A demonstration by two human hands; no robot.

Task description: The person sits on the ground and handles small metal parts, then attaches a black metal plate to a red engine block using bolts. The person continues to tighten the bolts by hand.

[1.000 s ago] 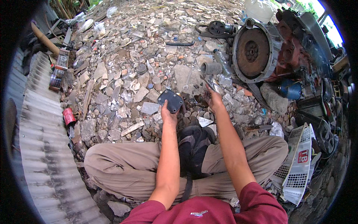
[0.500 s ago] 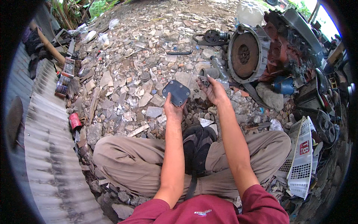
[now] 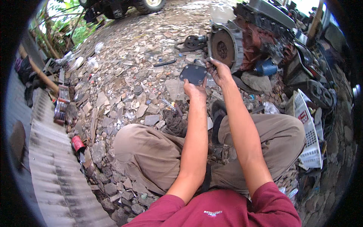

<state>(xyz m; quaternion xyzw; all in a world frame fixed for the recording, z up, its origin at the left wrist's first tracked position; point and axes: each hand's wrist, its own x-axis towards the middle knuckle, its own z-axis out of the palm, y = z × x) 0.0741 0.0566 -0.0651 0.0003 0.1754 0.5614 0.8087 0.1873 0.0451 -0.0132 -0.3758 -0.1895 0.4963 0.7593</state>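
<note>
A dark, flat cover plate [image 3: 193, 74] with rounded corners and small holes along its edge is gripped in my left hand [image 3: 196, 90], thumb on its near side. Just right of it is my right hand [image 3: 222, 73], raised with fingers pinched round small dark metal pieces [image 3: 212, 66]. Their exact kind is hard to make out. Both forearms reach forward over my bent legs. On the stones below my left hand lie thin tools [image 3: 177, 108], one with a dark handle, beside a dark rag [image 3: 175, 123].
An engine block [image 3: 261, 38] with a round flywheel [image 3: 222, 50] stands at the far right, near a blue cylinder [image 3: 266, 67]. A white plastic basket [image 3: 312, 140] leans at right. Corrugated sheet [image 3: 56, 162] borders the left, beside a red can [image 3: 78, 143]. A vehicle wheel [image 3: 151, 4] shows behind.
The view has shifted, bringing the vehicle into sight. My left hand and the plate have come closer to my right hand. My feet have parted, uncovering the rag and tools.
</note>
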